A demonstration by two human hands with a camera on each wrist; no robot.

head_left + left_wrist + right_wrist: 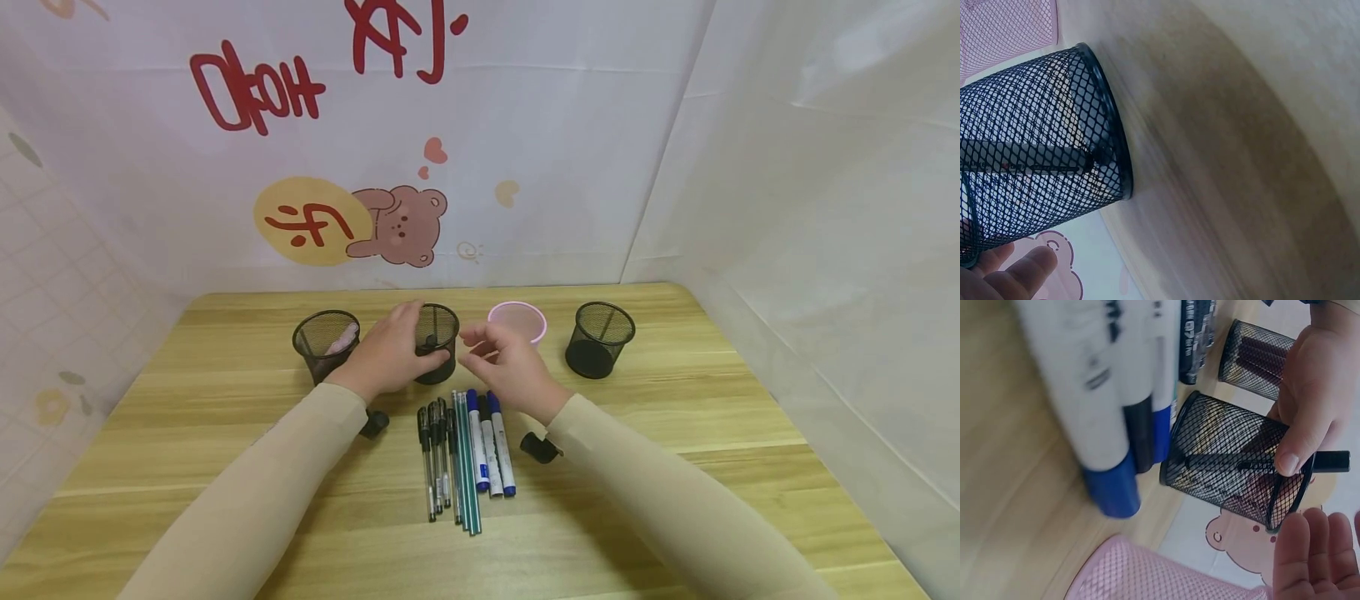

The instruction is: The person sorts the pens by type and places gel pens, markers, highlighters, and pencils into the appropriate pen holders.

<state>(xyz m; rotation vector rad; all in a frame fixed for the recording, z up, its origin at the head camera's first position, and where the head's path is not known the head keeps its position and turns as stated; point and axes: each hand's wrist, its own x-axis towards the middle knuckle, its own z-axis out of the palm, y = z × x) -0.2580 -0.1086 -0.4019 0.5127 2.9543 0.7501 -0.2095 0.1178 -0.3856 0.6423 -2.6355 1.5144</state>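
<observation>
In the head view my left hand [386,354] grips a black mesh pen cup [437,378] near its rim. The right wrist view shows the left thumb [1300,444] against the cup's side. One black marker [1332,462] stands in this cup, its end above the rim. My right hand [513,371] hovers just right of the cup with loosely bent fingers, holding nothing. In front of the cup lie black gel pens [437,454], green pencils [467,467] and white markers [491,450] with blue or black caps, side by side.
At the left stands another black mesh cup [313,342] with something pink inside. A pink mesh cup [517,317] is partly behind my right hand, and a black mesh cup [598,342] stands at the right. Wrist straps [538,448] show near the sleeves.
</observation>
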